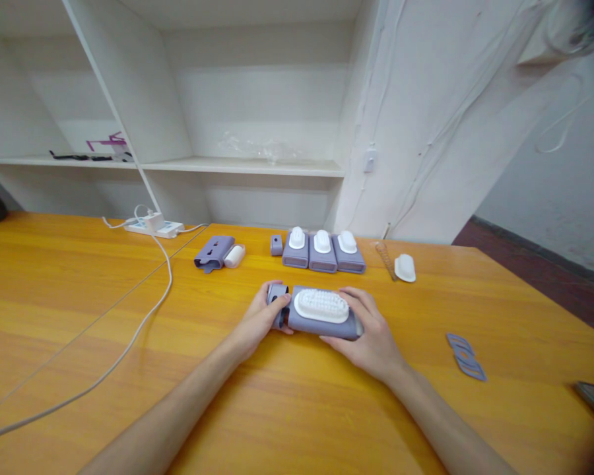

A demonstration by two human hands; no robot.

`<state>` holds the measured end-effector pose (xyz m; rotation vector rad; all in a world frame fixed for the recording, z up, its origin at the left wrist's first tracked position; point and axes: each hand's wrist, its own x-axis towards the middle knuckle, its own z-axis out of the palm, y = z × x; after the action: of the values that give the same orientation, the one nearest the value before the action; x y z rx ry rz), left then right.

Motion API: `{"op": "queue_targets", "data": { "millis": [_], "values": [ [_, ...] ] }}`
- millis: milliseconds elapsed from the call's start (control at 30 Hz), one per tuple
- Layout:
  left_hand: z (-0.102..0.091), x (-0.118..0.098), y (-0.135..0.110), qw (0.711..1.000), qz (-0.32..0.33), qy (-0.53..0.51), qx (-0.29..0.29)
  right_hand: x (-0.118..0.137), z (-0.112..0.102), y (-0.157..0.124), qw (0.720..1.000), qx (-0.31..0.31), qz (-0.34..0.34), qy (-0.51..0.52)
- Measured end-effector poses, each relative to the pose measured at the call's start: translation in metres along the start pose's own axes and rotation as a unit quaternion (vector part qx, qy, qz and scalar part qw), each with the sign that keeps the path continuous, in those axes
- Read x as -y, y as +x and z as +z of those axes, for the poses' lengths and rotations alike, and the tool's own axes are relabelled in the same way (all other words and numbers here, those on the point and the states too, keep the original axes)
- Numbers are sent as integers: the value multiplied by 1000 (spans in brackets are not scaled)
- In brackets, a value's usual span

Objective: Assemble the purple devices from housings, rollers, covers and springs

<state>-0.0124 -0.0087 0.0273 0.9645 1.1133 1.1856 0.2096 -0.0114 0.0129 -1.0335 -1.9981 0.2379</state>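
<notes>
In the middle of the head view my right hand (371, 330) grips the right end of a purple plastic housing (321, 328). A white bristled brush pad (321, 306) sits on top of that housing. My left hand (262, 316) is closed around a short purple end cap (277, 290), its thumb on top. The cap lies at the housing's left end, with a narrow dark gap between them. My fingers hide the undersides of both parts.
Behind my hands stand several purple housings (296, 257) with white pads, a small purple block (276, 245), and another purple housing (215, 251) by a white roller (234, 256). Rightward lie a spring (386, 260), white pad (404, 268) and flat purple plate (466, 357). A cable (143, 323) crosses left from a power strip (161, 228).
</notes>
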Motion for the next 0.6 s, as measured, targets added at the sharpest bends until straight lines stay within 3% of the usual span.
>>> {"op": "queue_targets", "data": {
  "millis": [400, 600],
  "values": [
    [7, 3, -1, 1000, -4, 20, 7, 2, 1, 0, 1000, -2, -26, -15],
    [2, 14, 7, 999, 33, -13, -31, 6, 3, -1, 999, -2, -41, -14]
  ]
}}
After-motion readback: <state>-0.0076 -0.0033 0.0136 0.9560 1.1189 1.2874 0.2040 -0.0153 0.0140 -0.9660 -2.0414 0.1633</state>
